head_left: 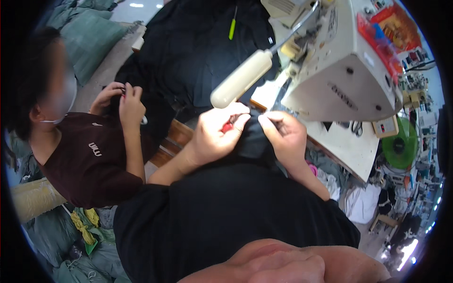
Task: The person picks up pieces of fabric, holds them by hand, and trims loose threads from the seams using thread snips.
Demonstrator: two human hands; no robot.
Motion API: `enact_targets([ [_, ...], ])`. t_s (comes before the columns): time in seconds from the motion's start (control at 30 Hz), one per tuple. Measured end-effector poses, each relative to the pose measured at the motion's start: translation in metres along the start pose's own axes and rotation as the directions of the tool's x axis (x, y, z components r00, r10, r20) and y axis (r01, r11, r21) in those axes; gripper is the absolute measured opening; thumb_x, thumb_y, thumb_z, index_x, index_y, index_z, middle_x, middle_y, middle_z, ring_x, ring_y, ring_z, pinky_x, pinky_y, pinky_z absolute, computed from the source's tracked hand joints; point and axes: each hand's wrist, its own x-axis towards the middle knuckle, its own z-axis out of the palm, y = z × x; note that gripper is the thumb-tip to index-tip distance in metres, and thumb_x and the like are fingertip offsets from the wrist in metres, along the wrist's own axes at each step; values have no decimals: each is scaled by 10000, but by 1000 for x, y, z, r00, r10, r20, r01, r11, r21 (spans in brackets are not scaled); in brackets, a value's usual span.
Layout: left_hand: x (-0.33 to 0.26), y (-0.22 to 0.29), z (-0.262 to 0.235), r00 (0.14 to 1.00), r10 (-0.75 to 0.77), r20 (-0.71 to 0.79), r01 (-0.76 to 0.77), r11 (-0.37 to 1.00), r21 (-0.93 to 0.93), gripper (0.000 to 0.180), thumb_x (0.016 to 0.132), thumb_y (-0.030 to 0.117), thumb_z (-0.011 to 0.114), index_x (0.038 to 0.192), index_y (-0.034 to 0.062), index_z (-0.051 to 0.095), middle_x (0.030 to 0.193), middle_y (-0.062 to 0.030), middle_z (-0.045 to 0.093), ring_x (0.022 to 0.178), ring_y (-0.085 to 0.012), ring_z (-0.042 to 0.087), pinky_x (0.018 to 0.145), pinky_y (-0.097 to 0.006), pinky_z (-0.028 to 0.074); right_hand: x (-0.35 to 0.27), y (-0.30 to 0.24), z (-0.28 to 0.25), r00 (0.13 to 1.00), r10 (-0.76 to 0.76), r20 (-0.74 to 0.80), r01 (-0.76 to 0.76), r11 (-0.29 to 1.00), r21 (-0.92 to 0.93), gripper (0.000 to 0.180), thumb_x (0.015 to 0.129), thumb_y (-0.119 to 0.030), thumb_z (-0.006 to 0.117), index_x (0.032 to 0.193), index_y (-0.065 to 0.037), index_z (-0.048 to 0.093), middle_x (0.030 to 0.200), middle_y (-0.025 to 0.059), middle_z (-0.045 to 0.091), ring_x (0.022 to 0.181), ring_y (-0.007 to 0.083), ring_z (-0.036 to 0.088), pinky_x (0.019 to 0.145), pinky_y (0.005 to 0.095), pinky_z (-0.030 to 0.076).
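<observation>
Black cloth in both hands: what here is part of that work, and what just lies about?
In use: left hand with small red tool; right hand; black cloth.

Lying about: sewing machine; lamp; green-handled tool; green disc.

Black fabric: dark, matte, bunched into a small raised fold between both hands, just in front of the sewing machine. Rest of it drapes down toward the person's lap. Small red tool: short, only the red part visible, pinched in the left hand's fingers, touching the edge of the fold. Tip hidden, exact type unclear.
</observation>
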Motion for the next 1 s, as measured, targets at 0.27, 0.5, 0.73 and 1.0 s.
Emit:
enact_targets([
  [0.27,-12,10,-3,869,-325,372,479,738,-475,417,939,43,504,1351,11,450,765,-19,547,704,-55,499,685,-200,414,8,13,5,999,-10,-40,14,995,101,118,899,36,644,1008,80,659,861,34,668,755,38,605,659,168,475],
  [0.5,-19,-6,12,944,-255,208,322,848,-421,351,928,17,589,1277,-19,599,912,-36,652,729,-53,567,680,-185,479,3,10,3,997,-52,-57,55,997,47,186,892,57,643,1072,97,660,922,85,693,818,72,645,735,180,520],
  [0.73,-20,-7,18,959,-234,162,280,874,-396,354,917,4,608,1271,-11,609,988,-60,675,752,-57,595,689,-185,496,0,11,1,994,-89,-57,90,996,0,203,885,48,662,1085,76,681,910,74,699,789,68,638,698,182,517],
  [1.0,-21,-13,19,967,-214,138,254,853,-456,343,922,-18,598,1265,-16,610,984,-70,671,761,-68,597,700,-188,498,2,14,4,989,-133,-56,132,991,-26,198,885,40,666,1079,69,690,884,60,696,759,52,621,663,179,501],
])
